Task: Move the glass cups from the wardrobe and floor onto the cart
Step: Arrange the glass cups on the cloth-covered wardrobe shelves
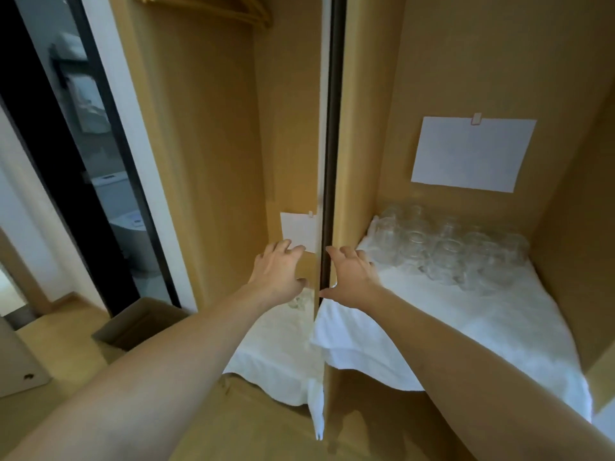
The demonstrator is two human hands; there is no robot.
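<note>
The fingers of the left hand are spread and loosely bent, released, with nothing held, and are reached into the left compartment of a wooden wardrobe; the fingers of the right hand are likewise spread and released, nothing grasped, its thumb seen close against the dark edge of the central divider, though contact cannot be told. Both bare forearms are stretched forward from the bottom of the view, one on each side of the divider. Just under the left hand, a single glass cup is partly seen, blurred, on a white towel spread over the left compartment's floor. In the right compartment, a cluster of glass cups is stood close together at the back, on a second white towel that hangs over the front edge; the right hand is near this cluster but apart from it. A white paper sheet is taped to the back wall above the cluster, and a smaller sheet is fixed to the back of the left compartment, behind the left fingertips. Wooden hangers are seen at the top of the left compartment. To the left of the wardrobe, a dark-framed glass door is seen, and a cardboard box is set on the floor beside it
</note>
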